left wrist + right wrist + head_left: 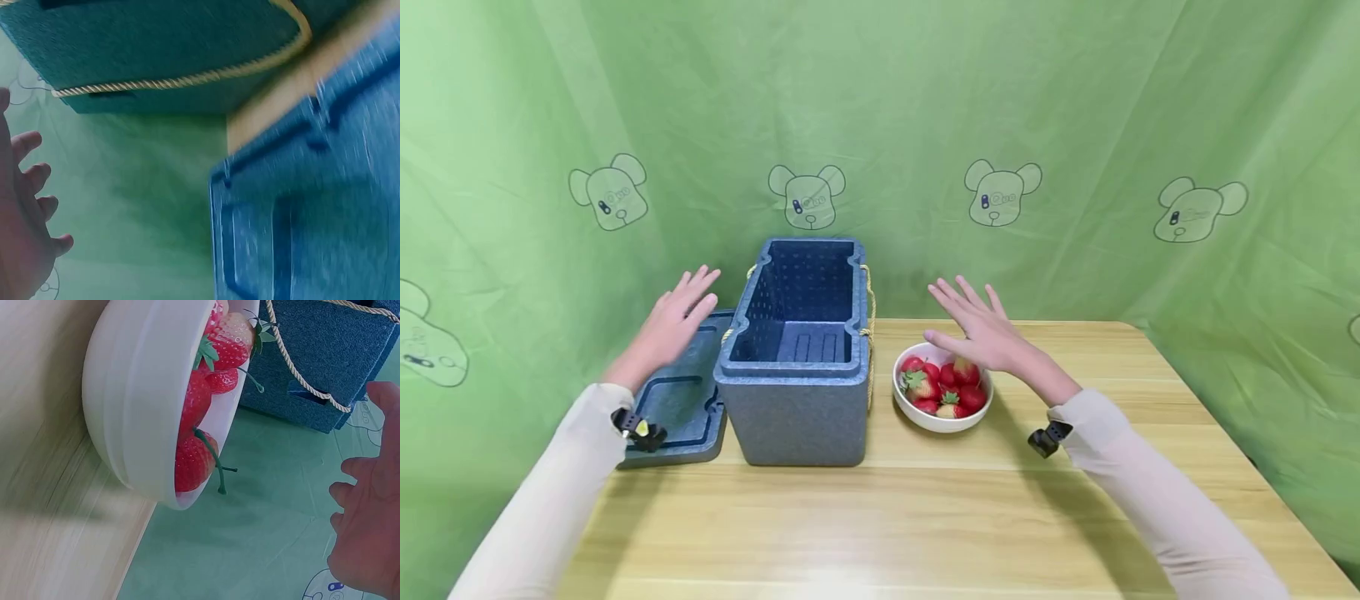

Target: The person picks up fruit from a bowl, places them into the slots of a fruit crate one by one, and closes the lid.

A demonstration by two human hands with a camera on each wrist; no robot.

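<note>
My left hand [676,323] hovers with fingers extended above a blue-grey foam lid [679,404], touching nothing. Beside it on the right stands a deep foam box [801,421] without its cover, its inside bare, with a rope handle [187,80] along the side. A white bowl [943,423] on the table holds several strawberries [194,462], some with green leaves and stems. Above and behind the bowl's right part, my right hand [981,332] is held in the air, fingers spread and apart from the fruit.
The wooden table [880,533] runs toward me and to the right of the bowl. A green curtain [895,100] with bear-head drawings closes off the back and both sides. Each wrist carries a small black camera on a strap.
</note>
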